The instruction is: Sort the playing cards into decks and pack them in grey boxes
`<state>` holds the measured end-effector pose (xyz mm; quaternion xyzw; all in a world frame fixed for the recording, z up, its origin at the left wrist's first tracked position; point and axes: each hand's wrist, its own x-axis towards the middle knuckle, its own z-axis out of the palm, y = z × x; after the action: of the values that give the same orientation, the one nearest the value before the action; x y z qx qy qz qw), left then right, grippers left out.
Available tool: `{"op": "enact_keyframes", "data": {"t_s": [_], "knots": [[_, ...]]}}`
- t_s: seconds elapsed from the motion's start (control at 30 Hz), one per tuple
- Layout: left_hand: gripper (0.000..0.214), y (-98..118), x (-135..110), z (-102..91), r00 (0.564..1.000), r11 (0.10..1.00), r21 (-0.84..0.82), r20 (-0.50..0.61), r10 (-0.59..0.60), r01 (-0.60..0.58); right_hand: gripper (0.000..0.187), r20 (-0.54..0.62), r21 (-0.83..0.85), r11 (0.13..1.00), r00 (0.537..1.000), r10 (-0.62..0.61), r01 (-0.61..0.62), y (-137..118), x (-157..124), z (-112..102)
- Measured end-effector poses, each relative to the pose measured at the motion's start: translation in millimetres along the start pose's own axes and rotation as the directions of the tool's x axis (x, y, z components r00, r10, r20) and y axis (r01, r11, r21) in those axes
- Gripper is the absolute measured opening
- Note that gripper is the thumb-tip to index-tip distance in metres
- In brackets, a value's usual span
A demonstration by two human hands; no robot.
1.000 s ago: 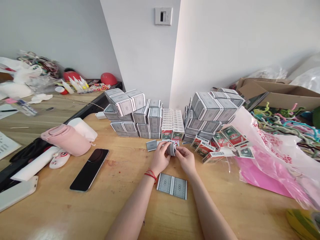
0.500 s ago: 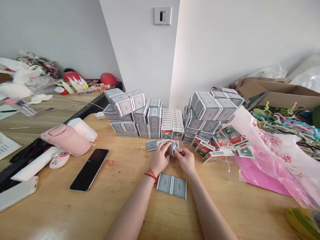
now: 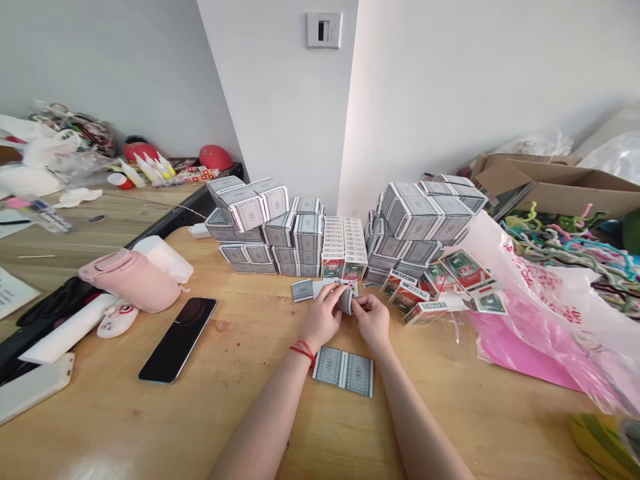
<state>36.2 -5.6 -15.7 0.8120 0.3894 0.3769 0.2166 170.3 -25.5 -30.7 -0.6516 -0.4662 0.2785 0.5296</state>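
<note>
1. Closest in: a roll of yellow tape [image 3: 605, 440] at the right edge, on a wood-grain tabletop [image 3: 225, 427] with a few dark specks and reddish stains.
2. Next, two side-by-side playing-card backs [image 3: 343, 372] lie flat between the forearms, probably to keep them within easy reach. Smartphone [image 3: 179, 340] off to the left, well apart.
3. Left hand [image 3: 323, 319] has its fingers curled over a bent playing-card piece [image 3: 346, 301]; right hand [image 3: 373, 321] pinches its right edge. Looks like two-sided support so it keeps its curve. One card or several? Can't tell.
4. That piece sits mid-table, just in front of a loose face-down card [image 3: 302, 291] and a partly covered face-up one [image 3: 350, 289].
5. Behind: printed card boxes [image 3: 345, 247] between two piles of card-covered blocks [image 3: 250, 220], presumably stacked to save room.
6. Farthest: a pale pillar [image 3: 280, 87] with a wall switch [image 3: 324, 31].
</note>
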Motion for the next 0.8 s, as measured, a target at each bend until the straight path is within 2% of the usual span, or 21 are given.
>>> {"op": "enact_keyframes", "data": {"t_s": [0.17,0.23,0.37,0.57,0.8], "knots": [[0.064,2.0,0.5,-0.1,1.000,0.999,0.036,0.005,0.017,-0.017,0.024,-0.066,-0.012,0.998,0.996,-0.055,0.054,-2.0,-1.7,1.8],[0.064,2.9,0.6,0.0,1.000,0.999,0.044,0.007,0.023,-0.023,0.024,-0.052,-0.021,0.998,0.997,-0.055,0.054,-1.8,-2.4,2.0],[0.065,1.2,1.1,-1.3,1.000,0.999,0.045,-0.006,0.015,-0.015,0.028,0.037,0.088,0.996,0.999,-0.033,0.030,0.8,-2.1,1.7],[0.060,-3.9,1.4,-4.0,0.999,0.999,0.039,-0.043,-0.025,0.027,0.031,0.241,0.381,0.914,0.969,0.047,-0.139,-3.4,0.6,-3.0],[0.058,-5.2,0.7,-3.2,0.996,0.998,0.037,-0.070,-0.054,0.057,0.025,0.318,0.459,0.864,0.946,0.057,-0.207,-6.8,2.4,-7.9]]}}
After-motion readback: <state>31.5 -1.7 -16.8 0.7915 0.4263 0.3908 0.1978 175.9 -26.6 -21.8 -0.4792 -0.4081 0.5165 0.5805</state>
